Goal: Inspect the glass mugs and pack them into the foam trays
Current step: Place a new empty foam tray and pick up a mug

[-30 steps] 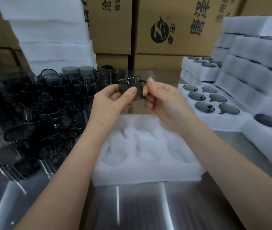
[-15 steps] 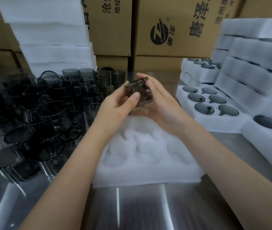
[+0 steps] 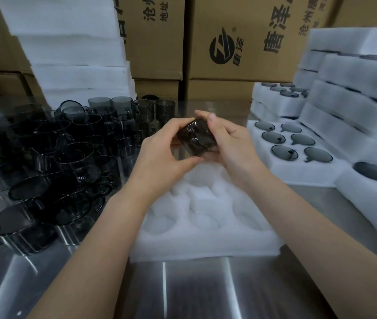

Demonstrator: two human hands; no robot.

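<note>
A smoky grey glass mug point(image 3: 195, 140) is held tilted above the far edge of an empty white foam tray point(image 3: 206, 231). My left hand point(image 3: 160, 150) grips the mug from the left with thumb below and fingers above. My right hand point(image 3: 229, 141) cups it from the right, fingers curled over its top. The tray's round pockets hold nothing.
Several loose grey mugs point(image 3: 51, 162) crowd the steel table point(image 3: 183, 291) at the left. Filled foam trays point(image 3: 298, 153) lie and stack at the right. A pile of foam sheets point(image 3: 67, 54) and cardboard boxes point(image 3: 240, 42) stand at the back.
The mug has tipped from upright onto a tilt and come lower and nearer, both hands turning it between them.
</note>
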